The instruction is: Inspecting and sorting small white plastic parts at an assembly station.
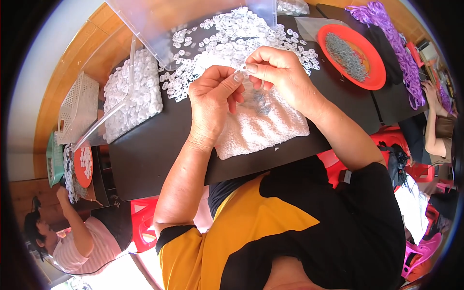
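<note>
My left hand [211, 96] and my right hand [282, 75] meet over the table, fingertips almost touching. A small white plastic piece [240, 71] is pinched between the thumbs and forefingers of both hands; its details are too small to make out. Beneath my hands lies a pale pink towel [270, 130], with a few thin grey metal pieces [262, 104] on its upper part. Just beyond the hands spreads a loose heap of small white plastic pieces with holes [232, 38].
A clear plastic bin [169, 29] lies behind the heap. Left stand a packed bag of white pieces [133, 92] and a white basket [77, 108]. Right sit a red plate [379, 72] of grey metal pins [345, 55] and purple ribbon [411, 82]. Other people work at both sides.
</note>
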`<state>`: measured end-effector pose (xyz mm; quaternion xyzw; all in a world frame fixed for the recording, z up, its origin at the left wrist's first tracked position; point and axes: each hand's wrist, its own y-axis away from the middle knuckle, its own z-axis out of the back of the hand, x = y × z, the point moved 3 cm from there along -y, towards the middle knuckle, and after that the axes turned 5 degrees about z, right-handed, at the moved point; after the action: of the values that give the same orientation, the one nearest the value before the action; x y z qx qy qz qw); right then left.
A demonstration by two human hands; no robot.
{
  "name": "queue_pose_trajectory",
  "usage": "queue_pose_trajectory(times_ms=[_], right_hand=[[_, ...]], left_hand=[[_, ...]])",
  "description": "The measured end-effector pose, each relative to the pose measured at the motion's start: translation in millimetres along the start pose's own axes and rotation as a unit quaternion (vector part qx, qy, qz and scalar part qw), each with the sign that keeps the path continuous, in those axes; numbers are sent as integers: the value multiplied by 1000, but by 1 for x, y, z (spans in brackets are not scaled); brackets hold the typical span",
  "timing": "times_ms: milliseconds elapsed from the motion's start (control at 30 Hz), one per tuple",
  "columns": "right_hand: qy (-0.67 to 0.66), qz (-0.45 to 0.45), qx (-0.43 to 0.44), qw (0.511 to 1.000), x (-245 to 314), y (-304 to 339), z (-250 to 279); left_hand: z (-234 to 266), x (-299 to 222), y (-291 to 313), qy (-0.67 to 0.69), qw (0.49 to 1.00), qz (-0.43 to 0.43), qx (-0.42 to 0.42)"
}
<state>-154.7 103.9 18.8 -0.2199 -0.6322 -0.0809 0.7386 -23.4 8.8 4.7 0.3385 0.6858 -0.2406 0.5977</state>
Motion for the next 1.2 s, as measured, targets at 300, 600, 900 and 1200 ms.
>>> queue_pose_trajectory(times_ms=[300, 600, 900, 1200], right_hand=[[-7, 24, 5, 1000, 6, 4, -2], [25, 39, 0, 999, 0, 5, -9], [48, 85, -54, 994, 8, 3, 7], [37, 23, -19, 999, 8, 1, 2]], left_hand=[[1, -1, 5, -3, 1000, -26, 2], [-2, -3, 6, -6, 997, -62, -36], [4, -2, 5, -2, 998, -51, -43], [0, 0, 5, 29, 998, -33, -40]])
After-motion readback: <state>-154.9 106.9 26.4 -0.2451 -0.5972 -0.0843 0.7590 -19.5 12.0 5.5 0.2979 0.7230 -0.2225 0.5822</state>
